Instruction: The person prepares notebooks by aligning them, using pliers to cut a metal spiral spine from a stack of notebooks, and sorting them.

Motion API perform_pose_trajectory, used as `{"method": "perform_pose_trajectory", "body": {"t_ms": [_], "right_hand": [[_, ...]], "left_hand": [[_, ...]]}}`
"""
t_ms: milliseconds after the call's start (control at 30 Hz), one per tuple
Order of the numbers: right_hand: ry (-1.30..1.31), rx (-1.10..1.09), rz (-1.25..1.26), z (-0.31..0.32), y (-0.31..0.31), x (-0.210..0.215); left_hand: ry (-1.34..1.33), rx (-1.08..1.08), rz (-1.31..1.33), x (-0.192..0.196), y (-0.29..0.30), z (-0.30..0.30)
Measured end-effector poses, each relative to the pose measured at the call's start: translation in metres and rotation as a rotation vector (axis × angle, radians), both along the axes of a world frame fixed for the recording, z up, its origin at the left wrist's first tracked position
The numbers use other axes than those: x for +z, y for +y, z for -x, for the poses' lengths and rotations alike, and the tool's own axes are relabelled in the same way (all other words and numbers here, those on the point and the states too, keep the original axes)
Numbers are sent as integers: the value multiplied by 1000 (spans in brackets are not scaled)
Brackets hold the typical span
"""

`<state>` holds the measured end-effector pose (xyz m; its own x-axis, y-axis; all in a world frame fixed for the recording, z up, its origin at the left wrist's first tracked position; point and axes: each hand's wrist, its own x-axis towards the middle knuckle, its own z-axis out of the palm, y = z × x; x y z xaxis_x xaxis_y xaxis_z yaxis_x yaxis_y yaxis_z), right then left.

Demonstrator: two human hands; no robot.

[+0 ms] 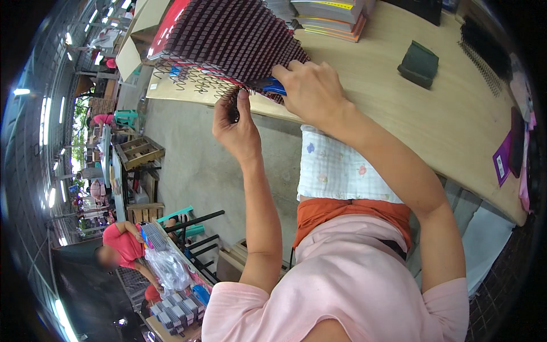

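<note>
Left hand: fingers pinched shut on dark wire coil, feeding it. Right hand: clamped on punched notebook stack, steadying it at bench edge.

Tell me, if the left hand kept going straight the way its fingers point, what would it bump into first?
Most likely the stack of dark wire-bound books at the table edge. The left hand pinches a black wire coil and points up at the stack, nearly touching it, though depth is hard to judge.
</note>
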<state>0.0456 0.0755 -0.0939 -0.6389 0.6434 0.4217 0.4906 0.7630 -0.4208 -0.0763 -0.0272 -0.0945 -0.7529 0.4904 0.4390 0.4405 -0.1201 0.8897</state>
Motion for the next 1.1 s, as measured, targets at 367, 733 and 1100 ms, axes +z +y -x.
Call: {"method": "perform_pose_trajectory", "body": {"t_ms": [367,733,1100], "right_hand": [[143,-22,-74,-1,-6,15],[298,-56,-207,-2,-6,19],[234,-29,-123,-8,-3,24]], "left_hand": [[25,19,12,21,-3,-2],[46,11,-13,29,-4,-6],[131,57,21,30,-6,0]]}}
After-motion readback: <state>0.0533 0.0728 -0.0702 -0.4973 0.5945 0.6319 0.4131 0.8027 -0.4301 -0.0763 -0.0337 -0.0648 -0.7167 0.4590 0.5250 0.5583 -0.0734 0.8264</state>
